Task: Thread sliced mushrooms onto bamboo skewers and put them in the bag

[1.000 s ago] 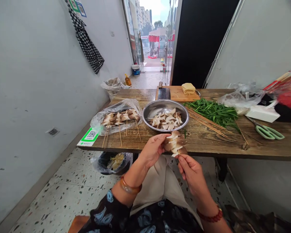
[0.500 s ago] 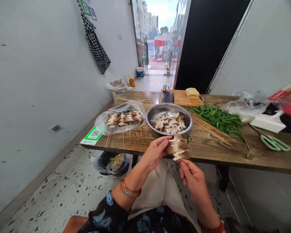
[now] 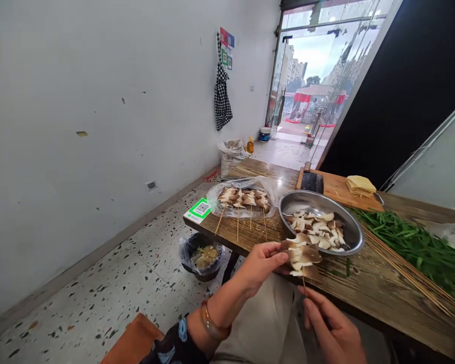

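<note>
My left hand (image 3: 263, 265) is closed on a stack of sliced mushrooms (image 3: 300, 254), brown-capped and white-fleshed, threaded on a thin wooden skewer (image 3: 304, 286). Below it, my right hand (image 3: 331, 323) pinches the skewer's lower end between thumb and fingers. Just beyond the mushrooms stands a steel bowl (image 3: 358, 241) with loose mushroom slices (image 3: 322, 230) in it. To the left, several finished mushroom skewers (image 3: 244, 198) lie on a clear plastic bag (image 3: 275, 189), their sticks pointing toward me.
Green leafy stalks (image 3: 413, 242) and a bundle of bare skewers (image 3: 405, 268) lie right on the wooden table (image 3: 379, 298). Behind are a cutting board (image 3: 331, 187), a cleaver (image 3: 312, 182) and a stack of yellowish sheets (image 3: 360, 185). A lined waste bin (image 3: 202, 270) stands on the floor.
My view has swung left, so the table sits farther right. My right hand has slid down the skewer, and more bare stick shows below the mushrooms. My left hand keeps its hold.
</note>
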A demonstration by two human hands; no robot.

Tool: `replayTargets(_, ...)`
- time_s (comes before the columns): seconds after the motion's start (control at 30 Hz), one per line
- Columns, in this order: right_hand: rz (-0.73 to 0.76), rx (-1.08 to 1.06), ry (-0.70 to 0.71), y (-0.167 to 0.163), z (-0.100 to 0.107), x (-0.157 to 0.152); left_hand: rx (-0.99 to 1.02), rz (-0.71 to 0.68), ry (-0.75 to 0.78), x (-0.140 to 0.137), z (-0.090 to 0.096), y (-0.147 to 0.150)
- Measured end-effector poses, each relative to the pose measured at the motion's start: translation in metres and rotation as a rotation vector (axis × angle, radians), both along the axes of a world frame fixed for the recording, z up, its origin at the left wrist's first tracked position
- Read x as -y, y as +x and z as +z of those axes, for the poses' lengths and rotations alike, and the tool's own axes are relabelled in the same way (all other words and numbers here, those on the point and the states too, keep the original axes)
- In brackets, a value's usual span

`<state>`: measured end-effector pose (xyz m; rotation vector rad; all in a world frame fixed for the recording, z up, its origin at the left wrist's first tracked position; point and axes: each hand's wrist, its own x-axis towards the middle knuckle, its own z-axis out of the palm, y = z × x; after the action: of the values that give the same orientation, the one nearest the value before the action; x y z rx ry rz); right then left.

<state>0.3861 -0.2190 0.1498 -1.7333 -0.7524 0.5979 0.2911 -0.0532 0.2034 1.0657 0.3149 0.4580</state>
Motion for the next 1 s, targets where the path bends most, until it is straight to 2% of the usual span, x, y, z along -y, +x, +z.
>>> replayTargets(0.1, 0.058, 0.057, 0.0, -0.004, 0.012, -0.018, 0.006, 0.048, 0.036, -0.015, 0.003, -0.012)
replayTargets(0.17, 0.076, 0.066, 0.019, -0.006, 0.024, -0.036, 0.0, 0.14, 0.041, -0.025, 0.004, -0.022)
replayTargets(0.37, 0.227, -0.011, 0.084, -0.008, 0.056, -0.115, -0.016, 0.366, 0.057, -0.059, 0.006, -0.062)
replayTargets(0.5, 0.258, -0.157, 0.157, -0.006, 0.058, -0.173, -0.037, 0.547, 0.126, -0.092, 0.009, -0.085)
replayTargets(0.63, 0.236, -0.183, 0.185, -0.003, 0.049, -0.218, -0.1, 0.622, 0.237, -0.134, 0.009, -0.089)
replayTargets(0.73, 0.221, -0.199, 0.195, 0.0, 0.042, -0.237, -0.165, 0.579, 0.479, -0.171, 0.015, -0.075)
replayTargets(0.77, 0.218, -0.203, 0.196, 0.001, 0.04, -0.24, -0.21, 0.54, 0.614, -0.184, 0.018, -0.067)
replayTargets(0.83, 0.213, -0.206, 0.195, 0.003, 0.037, -0.244, -0.36, 0.411, 0.986, -0.206, 0.028, -0.049)
replayTargets(0.87, 0.21, -0.206, 0.192, 0.004, 0.036, -0.244, -0.443, 0.402, 1.169, -0.215, 0.034, -0.04)
replayTargets(0.93, 0.203, -0.203, 0.181, 0.006, 0.035, -0.244, -0.583, 0.479, 1.482, -0.23, 0.044, -0.023)
replayTargets(1.0, 0.194, -0.2, 0.17, 0.007, 0.034, -0.242, -0.727, 0.535, 1.661, -0.239, 0.052, -0.008)
